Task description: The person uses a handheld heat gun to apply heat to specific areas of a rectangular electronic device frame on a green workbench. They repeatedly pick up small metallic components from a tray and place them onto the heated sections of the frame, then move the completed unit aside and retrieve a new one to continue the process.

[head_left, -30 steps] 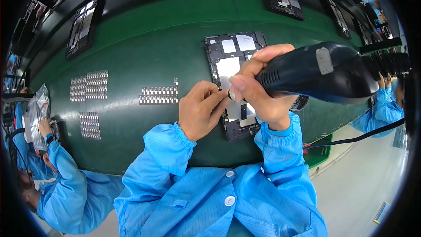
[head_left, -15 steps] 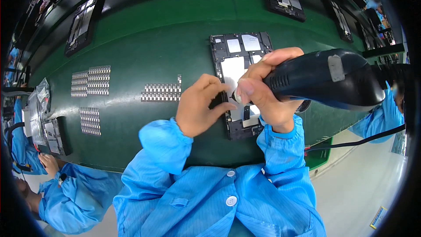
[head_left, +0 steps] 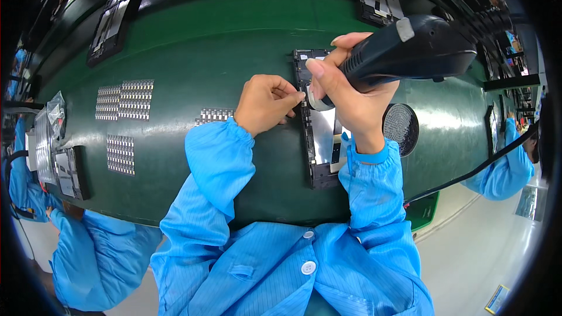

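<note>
A bulky black handheld power tool [head_left: 404, 52] with vent slots and a pale patch is gripped in my right hand [head_left: 360, 90]. Its pale, rounded tip end reaches down over an opened tablet-like unit [head_left: 322, 134], a flat black frame with silver panels inside. My left hand [head_left: 269, 102] is pinched at the unit's left edge, close to the tool's tip. Whatever lies between those fingertips is too small to make out. Part of the unit is hidden under my right hand and the tool.
Sheets of small parts [head_left: 137, 99] lie on the green table [head_left: 193, 199] to the left. A round black mesh dish [head_left: 401, 129] stands right of the unit. Similar units [head_left: 114, 26] rest at the back. A black cable [head_left: 468, 178] crosses at right. A co-worker's blue sleeve [head_left: 111, 251] is lower left.
My left fingers have closed into a pinch at the unit's edge and moved slightly up. The tool and right hand have shifted up and left. The tablet-like unit sits slightly further right.
</note>
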Motion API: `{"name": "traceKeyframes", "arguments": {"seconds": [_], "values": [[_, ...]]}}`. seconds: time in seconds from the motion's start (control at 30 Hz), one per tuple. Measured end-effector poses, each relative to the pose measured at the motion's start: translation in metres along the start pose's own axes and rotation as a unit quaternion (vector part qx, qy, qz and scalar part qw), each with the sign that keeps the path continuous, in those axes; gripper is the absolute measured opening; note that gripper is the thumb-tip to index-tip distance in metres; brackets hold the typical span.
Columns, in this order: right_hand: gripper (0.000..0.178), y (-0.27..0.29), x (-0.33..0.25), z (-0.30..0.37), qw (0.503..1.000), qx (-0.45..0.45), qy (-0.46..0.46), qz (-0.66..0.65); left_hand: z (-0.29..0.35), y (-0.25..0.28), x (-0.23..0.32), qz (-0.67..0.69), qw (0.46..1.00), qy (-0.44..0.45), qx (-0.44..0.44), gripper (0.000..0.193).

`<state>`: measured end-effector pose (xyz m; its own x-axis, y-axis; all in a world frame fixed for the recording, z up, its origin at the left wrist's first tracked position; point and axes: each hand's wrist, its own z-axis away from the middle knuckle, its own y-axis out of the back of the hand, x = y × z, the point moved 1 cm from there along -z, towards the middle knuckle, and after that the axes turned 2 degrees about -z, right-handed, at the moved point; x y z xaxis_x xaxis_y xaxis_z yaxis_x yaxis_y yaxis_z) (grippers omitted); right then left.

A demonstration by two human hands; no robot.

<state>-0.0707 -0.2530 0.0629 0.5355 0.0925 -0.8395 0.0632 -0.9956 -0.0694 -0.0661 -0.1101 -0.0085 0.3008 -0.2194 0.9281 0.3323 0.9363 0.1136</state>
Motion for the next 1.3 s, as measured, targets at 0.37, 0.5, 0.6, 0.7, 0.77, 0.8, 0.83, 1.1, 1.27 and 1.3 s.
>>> {"name": "traceKeyframes", "arguments": {"seconds": [0.37, 0.5, 0.6, 0.7, 0.77, 0.8, 0.83, 1.1, 1.27, 1.3], "values": [[0.027, -0.006, 0.009, -0.001, 0.996, 0.044, -0.051, -0.05, -0.001, 0.001, -0.004, 0.014, 1.0, -0.012, -0.005, 0.019], [0.027, -0.007, 0.011, -0.001, 0.997, 0.04, -0.05, -0.046, -0.002, 0.002, -0.003, 0.012, 1.0, -0.011, -0.001, 0.019], [0.028, -0.007, 0.011, -0.001, 0.996, 0.042, -0.058, -0.06, -0.001, 0.002, -0.002, 0.011, 1.0, -0.011, 0.0, 0.019], [0.034, -0.005, 0.013, 0.0, 1.0, -0.007, -0.01, 0.001, -0.001, 0.001, -0.003, 0.011, 1.0, -0.015, -0.001, 0.017], [0.034, -0.007, 0.011, 0.003, 1.0, -0.017, -0.022, -0.012, -0.001, 0.0, -0.005, 0.013, 1.0, -0.016, 0.0, 0.017], [0.034, -0.011, 0.009, 0.004, 0.999, -0.022, -0.027, -0.021, -0.001, 0.002, -0.006, 0.003, 1.0, -0.026, -0.005, 0.016], [0.034, -0.015, 0.005, 0.006, 0.998, -0.023, -0.045, -0.03, 0.0, 0.004, -0.007, -0.008, 0.999, -0.036, -0.01, 0.015], [0.036, -0.012, 0.003, 0.009, 0.999, -0.004, -0.048, -0.013, 0.047, 0.105, 0.001, -0.175, 0.952, -0.184, 0.17, 0.015], [0.044, 0.038, -0.031, 0.0, 0.998, 0.049, 0.022, -0.021, 0.074, 0.109, -0.015, -0.298, 0.926, -0.149, 0.175, 0.021], [0.045, 0.05, -0.039, -0.001, 0.997, 0.056, 0.038, -0.031, 0.071, 0.101, -0.015, -0.298, 0.926, -0.168, 0.159, 0.023]]}}
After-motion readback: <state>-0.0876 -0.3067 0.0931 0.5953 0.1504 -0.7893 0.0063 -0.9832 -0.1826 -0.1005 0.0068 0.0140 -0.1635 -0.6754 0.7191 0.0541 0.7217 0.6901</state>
